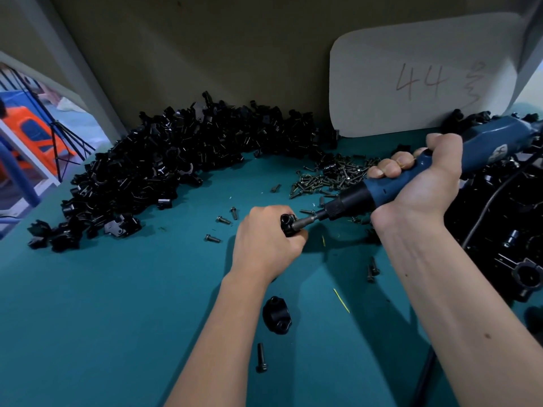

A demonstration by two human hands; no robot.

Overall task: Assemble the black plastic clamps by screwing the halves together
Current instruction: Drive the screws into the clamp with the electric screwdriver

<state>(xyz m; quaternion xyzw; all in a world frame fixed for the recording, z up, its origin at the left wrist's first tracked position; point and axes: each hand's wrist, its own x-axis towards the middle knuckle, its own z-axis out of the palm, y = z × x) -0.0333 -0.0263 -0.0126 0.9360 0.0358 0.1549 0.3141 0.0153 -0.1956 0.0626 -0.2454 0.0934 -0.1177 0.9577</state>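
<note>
Teal matting is covering the workbench, with a beige wall rising at the far side and a white card marked "44" leaning against it. Along the far left a big heap of black clamp halves is lying, and more black parts are crowding the right edge. Near the middle of the bench the left hand is gripping a black clamp, fingers curled round it so that only its upper end is poking out above the fist on the right side. The right hand is clenching the blue body of an electric screwdriver, whose metal bit is slanting down to the left and touching the exposed end of the clamp. A pile of screws is sitting just beyond the tool. A single clamp half is lying nearer, beside the left forearm, with a loose screw nearer still.
</note>
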